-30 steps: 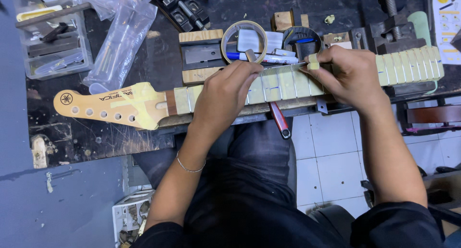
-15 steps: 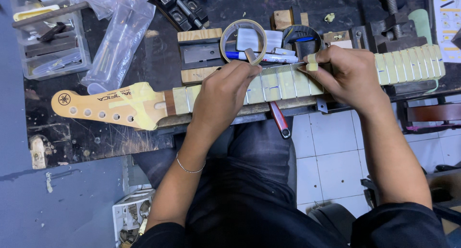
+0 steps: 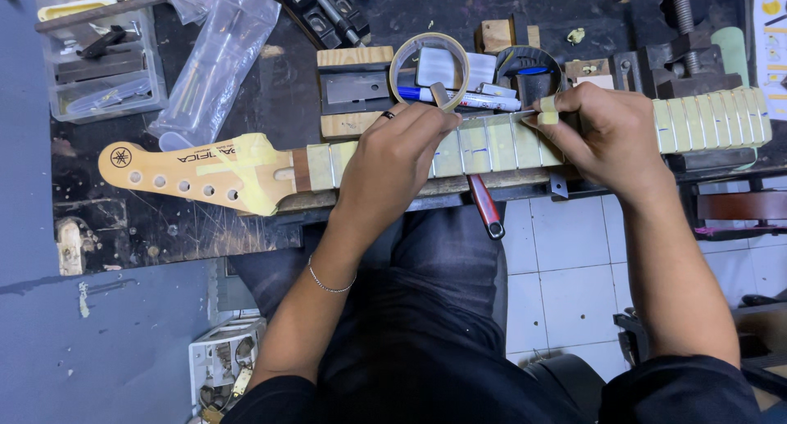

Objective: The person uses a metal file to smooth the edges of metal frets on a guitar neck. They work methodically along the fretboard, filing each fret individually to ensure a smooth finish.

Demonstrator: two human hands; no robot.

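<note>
A guitar neck (image 3: 492, 149) lies across the edge of a dark workbench (image 3: 197, 227), its headstock (image 3: 193, 171) well out past the left hand and its taped fretboard running on past the right hand.

The left hand (image 3: 393, 166) rests palm-down on the middle of the neck. Its fingers (image 3: 422, 122) are curled together and press on the far edge of the fretboard; whether they pinch anything small there cannot be told. A dark ring sits on one finger, and a thin bracelet (image 3: 328, 283) circles the wrist.

The right hand (image 3: 611, 137) lies on the neck just beside the left, a short stretch of masked frets between the two. Its thumb and forefinger, both wrapped in pale tape, are closed on a thin strip (image 3: 515, 114) that runs along the far edge of the fretboard toward the left fingertips.

Just beyond the left fingertips stands a tape roll (image 3: 428, 67), with a blue marker (image 3: 459, 98) lying across behind it. Beyond the right fingertips sits a second, darker tape roll (image 3: 529, 71). Below the gap between the hands a red-handled tool (image 3: 485, 204) pokes out from under the neck. Far off past the headstock lie a plastic bag (image 3: 217, 59) and a clear box (image 3: 98, 63).
</note>
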